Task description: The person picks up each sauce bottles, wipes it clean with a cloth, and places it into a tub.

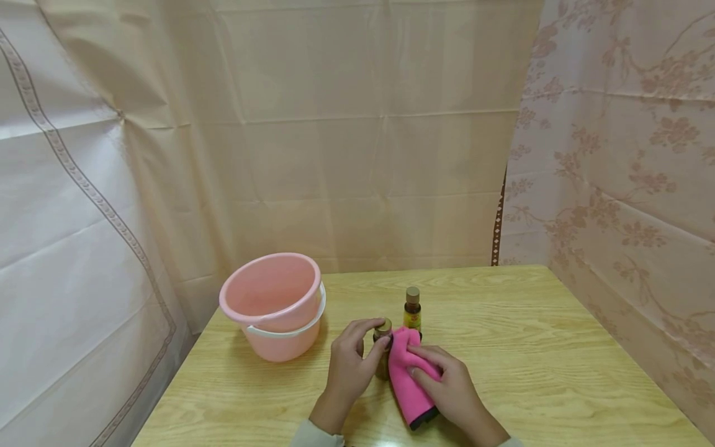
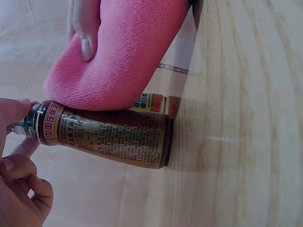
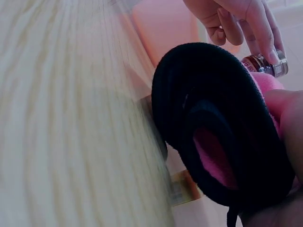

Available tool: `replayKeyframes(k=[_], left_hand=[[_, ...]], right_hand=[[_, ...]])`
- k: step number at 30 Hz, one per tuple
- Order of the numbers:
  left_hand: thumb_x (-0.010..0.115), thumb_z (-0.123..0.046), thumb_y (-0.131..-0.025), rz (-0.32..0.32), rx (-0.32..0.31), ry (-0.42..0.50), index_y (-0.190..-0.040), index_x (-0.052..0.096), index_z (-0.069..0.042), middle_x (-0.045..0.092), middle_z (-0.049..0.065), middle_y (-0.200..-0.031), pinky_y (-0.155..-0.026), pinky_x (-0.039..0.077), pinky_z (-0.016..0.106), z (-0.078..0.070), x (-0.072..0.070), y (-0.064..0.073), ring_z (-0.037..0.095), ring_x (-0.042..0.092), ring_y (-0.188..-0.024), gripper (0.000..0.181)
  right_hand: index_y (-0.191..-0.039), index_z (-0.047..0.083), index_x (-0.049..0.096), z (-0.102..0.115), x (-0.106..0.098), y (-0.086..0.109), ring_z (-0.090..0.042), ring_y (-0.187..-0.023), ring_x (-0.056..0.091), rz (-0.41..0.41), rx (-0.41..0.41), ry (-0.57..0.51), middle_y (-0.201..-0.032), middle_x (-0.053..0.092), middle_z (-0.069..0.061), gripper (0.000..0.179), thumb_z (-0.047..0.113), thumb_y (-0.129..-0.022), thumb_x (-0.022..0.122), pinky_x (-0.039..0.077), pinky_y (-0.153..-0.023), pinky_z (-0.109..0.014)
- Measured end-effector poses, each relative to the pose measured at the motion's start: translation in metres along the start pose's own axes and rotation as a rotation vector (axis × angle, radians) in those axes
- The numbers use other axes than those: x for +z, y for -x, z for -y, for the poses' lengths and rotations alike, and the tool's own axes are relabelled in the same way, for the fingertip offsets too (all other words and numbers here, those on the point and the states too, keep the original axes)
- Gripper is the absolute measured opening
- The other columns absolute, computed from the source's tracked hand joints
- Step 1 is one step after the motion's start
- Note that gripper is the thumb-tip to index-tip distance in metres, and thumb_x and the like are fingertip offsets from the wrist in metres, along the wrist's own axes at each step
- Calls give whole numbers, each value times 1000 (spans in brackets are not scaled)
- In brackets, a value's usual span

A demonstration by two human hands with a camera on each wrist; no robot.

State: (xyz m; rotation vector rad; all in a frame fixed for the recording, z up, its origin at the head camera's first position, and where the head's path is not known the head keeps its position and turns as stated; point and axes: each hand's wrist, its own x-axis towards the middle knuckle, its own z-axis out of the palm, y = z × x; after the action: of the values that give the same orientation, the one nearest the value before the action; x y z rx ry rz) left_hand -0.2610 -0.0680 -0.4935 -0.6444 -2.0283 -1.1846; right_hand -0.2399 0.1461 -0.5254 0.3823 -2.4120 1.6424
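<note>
My left hand (image 1: 350,359) pinches the cap end of a glass sauce bottle (image 2: 118,137) between thumb and fingers. The bottle stands upright on the table and bears a brown label dense with small print. In my right hand (image 1: 449,382) is a folded pink cloth (image 1: 410,388) with a black edge (image 3: 213,61). The cloth lies against the bottle's side, as the left wrist view shows. Just behind it stands a second bottle (image 1: 412,310), dark with a gold cap and a yellow-green label, its lower part hidden by the cloth.
A pink bucket (image 1: 285,344) with a white handle (image 1: 285,333) stands at the left of the wooden table (image 1: 530,347). Pale curtains (image 1: 357,155) hang behind the table and on both sides.
</note>
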Motion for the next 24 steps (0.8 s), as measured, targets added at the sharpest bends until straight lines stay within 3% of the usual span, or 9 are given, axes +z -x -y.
replayKeyframes(k=[4, 10, 17, 24], left_hand=[[79, -19, -94, 2, -5, 0, -122, 74, -19, 73, -2, -115, -46, 33, 12, 0, 0, 0, -4, 36, -54, 29], [79, -19, -94, 4, -6, 2, -123, 74, -18, 73, -2, -115, -46, 33, 12, 0, 1, -1, -3, 36, -54, 29], [79, -18, -93, 2, 1, 7, -122, 74, -18, 73, -2, -115, -46, 32, 11, 0, 1, 0, -3, 35, -53, 30], [78, -18, -94, 6, -8, 9, -122, 74, -18, 73, -2, -115, -45, 32, 12, 1, 1, 0, -3, 34, -52, 29]], right_hand=[[-121, 40, 75, -1, 0, -1, -7, -114, 66, 20, 63, 9, -122, 71, 18, 41, 16, -89, 83, 54, -93, -23], [-122, 33, 75, -2, 1, -2, -8, -103, 67, 39, 75, 23, -118, 73, 8, 37, 18, -89, 83, 55, -84, -23], [-121, 34, 76, -2, 0, -2, -12, -111, 66, 57, 117, 76, -122, 74, 5, 37, 19, -88, 83, 54, -88, -24], [-124, 33, 75, -4, -1, -2, -14, -109, 67, 81, 115, 104, -123, 74, 2, 38, 20, -89, 82, 54, -86, -24]])
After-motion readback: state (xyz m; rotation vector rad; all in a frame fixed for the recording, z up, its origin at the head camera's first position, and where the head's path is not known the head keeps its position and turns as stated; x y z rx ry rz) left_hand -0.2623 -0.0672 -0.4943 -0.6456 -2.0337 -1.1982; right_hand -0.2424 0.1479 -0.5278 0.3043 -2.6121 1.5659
